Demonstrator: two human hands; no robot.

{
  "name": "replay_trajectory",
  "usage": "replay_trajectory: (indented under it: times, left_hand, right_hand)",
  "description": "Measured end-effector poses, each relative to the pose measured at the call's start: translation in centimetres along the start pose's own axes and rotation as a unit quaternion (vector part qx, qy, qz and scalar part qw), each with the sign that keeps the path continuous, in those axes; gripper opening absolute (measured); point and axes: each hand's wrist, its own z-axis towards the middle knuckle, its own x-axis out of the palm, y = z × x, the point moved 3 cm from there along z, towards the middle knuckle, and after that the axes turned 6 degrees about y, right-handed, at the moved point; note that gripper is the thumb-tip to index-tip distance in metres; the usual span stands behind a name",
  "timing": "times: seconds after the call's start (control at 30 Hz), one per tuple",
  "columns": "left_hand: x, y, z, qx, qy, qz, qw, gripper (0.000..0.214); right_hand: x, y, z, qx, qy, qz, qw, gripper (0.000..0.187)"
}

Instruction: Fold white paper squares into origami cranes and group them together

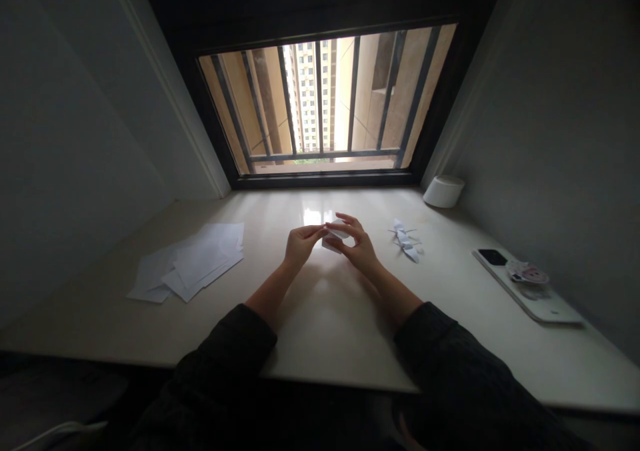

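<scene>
A small folded piece of white paper (332, 244) is held between my two hands over the middle of the sill. My left hand (301, 243) pinches its left edge with thumb and fingertips. Curved around the other side, my right hand (357, 241) grips it between thumb and fingers, hiding part of the folds. To the right of my right hand lie a few folded paper figures (405, 240) with thin pointed ends, close together; they look like paper cranes.
Loose white paper sheets (197, 258) overlap on the left of the pale windowsill (325, 344). At right lies a phone (530, 291) with a decorated grip. A white roll (443, 191) stands by the right wall. A barred window (320, 104) closes off the back.
</scene>
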Motion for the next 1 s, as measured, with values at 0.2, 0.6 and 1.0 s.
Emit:
replay_trajectory:
  times: [0.2,0.6,1.0]
  left_hand:
    - [0.1,-0.1,-0.1,-0.01,0.011,-0.005,1.0,0.031]
    - [0.2,-0.6,-0.3,0.016,-0.007,0.027,0.999,0.027]
    - [-0.2,-1.2,-0.2,0.049,-0.033,0.055,0.997,0.027]
  right_hand:
    - [0.2,-0.1,0.1,-0.005,0.023,0.036,0.999,0.035]
    - [0.4,-0.6,0.1,0.026,0.015,0.087,0.996,0.028]
    - [0.0,-0.1,0.3,0.041,-0.007,0.072,0.997,0.035]
